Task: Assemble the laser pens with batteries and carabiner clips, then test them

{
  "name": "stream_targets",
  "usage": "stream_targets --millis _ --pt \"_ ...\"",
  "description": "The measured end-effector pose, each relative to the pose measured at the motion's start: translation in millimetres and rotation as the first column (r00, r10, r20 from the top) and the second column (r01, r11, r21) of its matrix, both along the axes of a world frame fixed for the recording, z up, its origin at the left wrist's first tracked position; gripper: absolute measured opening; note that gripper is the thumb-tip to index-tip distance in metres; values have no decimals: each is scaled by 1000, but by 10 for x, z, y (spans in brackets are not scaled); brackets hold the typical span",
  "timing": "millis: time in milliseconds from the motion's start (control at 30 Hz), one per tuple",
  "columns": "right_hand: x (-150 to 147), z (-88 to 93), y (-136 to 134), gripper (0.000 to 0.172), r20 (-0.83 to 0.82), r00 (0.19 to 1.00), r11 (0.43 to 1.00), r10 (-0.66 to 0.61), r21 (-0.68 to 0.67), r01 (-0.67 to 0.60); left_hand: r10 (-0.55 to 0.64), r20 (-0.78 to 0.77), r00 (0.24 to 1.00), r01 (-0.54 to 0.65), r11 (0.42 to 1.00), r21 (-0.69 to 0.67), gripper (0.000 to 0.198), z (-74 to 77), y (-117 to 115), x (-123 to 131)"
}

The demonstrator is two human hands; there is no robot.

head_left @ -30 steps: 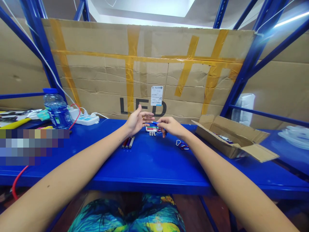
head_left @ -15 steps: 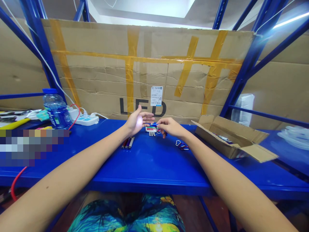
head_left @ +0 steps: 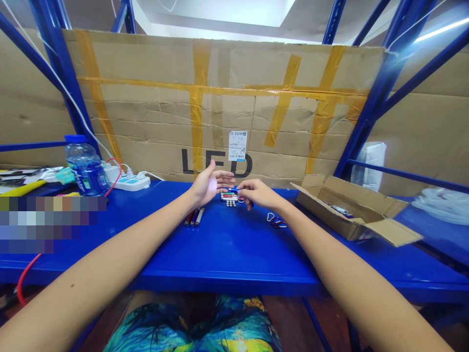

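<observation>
Between thumb and fingers of my right hand [head_left: 258, 193] is a small blue flashlight [head_left: 233, 189], pointing left. Its light makes a pale spot on the palm of my left hand [head_left: 211, 183]. That left hand is held upright and open, fingers stretched toward the right, holding nothing. Beneath the hands lies a row of small coloured and silver tubes [head_left: 229, 197], with several button cells [head_left: 231, 203] just in front. Three slim cylinders [head_left: 194, 216] lie side by side below my left wrist. Near my right wrist are a few carabiners [head_left: 276, 221], one silver and others dark or red.
An open cardboard box [head_left: 330, 210] with small metallic items stands on the blue table [head_left: 227, 254] at right. To the left are a bottle of blue liquid [head_left: 86, 166], a white power strip [head_left: 132, 182] and a red cable [head_left: 27, 271]. A large cardboard panel [head_left: 154, 117] closes off the back.
Both hands stay almost where they were. The light spot on my left palm looks slightly dimmer and pinker.
</observation>
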State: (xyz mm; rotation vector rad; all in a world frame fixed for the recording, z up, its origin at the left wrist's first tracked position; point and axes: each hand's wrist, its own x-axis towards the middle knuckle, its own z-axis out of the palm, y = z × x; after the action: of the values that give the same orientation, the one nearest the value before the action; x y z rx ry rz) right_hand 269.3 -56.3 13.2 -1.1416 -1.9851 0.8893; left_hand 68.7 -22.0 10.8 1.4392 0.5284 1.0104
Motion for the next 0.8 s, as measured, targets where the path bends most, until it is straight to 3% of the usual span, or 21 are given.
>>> stream_targets --millis 433,800 --pt "-26 7 11 8 -105 994 999 23 51 -18 -12 0 1000 12 1000 -13 74 -1 -14 13" --pt "-10 34 -6 14 -76 993 992 -90 78 96 -3 -16 1000 3 1000 0 75 -4 -19 17"
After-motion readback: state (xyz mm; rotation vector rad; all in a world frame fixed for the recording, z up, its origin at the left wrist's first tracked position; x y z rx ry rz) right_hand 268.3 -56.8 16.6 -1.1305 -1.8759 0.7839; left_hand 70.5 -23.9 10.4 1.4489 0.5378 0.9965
